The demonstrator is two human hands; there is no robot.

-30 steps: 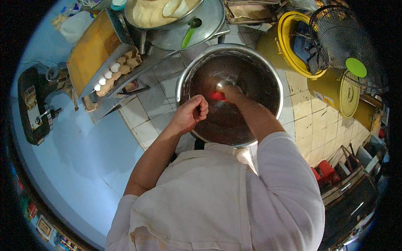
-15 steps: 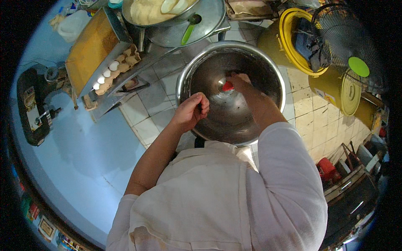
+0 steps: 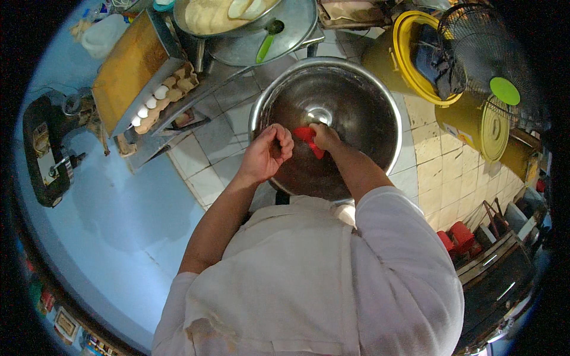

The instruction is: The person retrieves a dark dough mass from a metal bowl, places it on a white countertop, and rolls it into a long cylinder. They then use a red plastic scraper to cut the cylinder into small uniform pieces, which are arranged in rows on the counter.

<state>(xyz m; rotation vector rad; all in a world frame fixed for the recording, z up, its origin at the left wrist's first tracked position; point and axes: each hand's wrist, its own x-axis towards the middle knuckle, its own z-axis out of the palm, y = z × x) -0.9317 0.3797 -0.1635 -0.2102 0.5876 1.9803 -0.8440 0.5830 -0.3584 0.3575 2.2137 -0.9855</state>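
1. Head view, the only one: looking down past a pale apron [image 3: 267, 267], a large steel bowl [image 3: 368, 118] sits in front of the person, tiled floor [image 3: 190, 154] showing around it.

2. The right hand [image 3: 324, 137] reaches into the bowl, closed around a flat red tool [image 3: 306, 133], perhaps a scraper; its exact shape is partly covered by the fingers. The tool is inside the bowl, just left of and nearer the body than the shiny centre.

3. The left hand [image 3: 268, 153] hangs over the bowl's left rim, fingers loosely curled, palm partly showing. It holds nothing visible and is apart from the tool.

4. What has just changed: half a second ago the red tool was by the bowl's centre, mostly hidden by the right hand; now it is closer to the left hand and shows more fully. The left hand's curl is slightly looser. I take this to mean the tool is being worked around inside the bowl.

5. Writing: a pale label [image 3: 456, 134] marks a lidded yellow bucket [image 3: 494, 139] at right, its print too small to read. No lettering is discernible on the steel bowl or the red tool.

6. Farther off, white eggs [image 3: 142, 111] sit in a carton [image 3: 173, 93], and a green-handled spoon [image 3: 265, 50] lies on a round metal surface [image 3: 297, 38].
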